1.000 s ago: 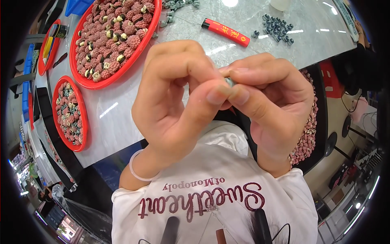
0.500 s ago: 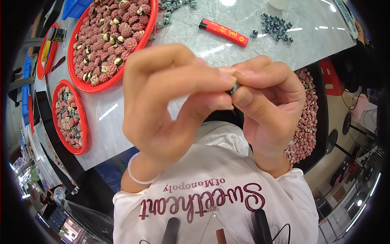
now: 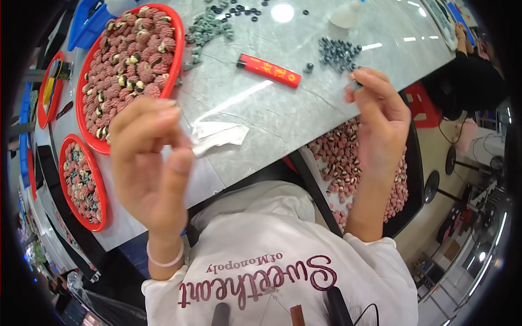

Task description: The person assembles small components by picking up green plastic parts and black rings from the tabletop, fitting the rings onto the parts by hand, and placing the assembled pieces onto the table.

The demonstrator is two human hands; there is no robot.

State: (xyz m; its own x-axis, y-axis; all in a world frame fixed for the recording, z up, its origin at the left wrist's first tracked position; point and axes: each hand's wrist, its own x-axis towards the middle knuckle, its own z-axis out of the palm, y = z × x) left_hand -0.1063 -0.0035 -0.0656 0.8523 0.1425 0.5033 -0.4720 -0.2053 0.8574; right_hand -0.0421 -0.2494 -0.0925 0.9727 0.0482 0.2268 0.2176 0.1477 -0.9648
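Note:
My right hand is raised at the right, near a cluster of small dark round beads on the table. Its thumb and fingertips pinch a small dark grey piece, partly hidden by the fingers. On the left, my left hand hovers with thumb and fingers apart, blurred, and nothing shows between them. Beside it lies a crumpled white tissue. Just beyond the left hand stands a large red tray heaped with pink ridged pieces, some with black and cream parts.
A smaller red tray holds pink and grey-green pieces. Grey-green pieces, black rings, a red lighter-shaped stick and a whitish bottle are on the table. A black-edged bin of pink pieces stands right.
My hands have parted, left hand moving left and right hand moving right and up. The small piece has gone with the right hand. The tissue has come into view.

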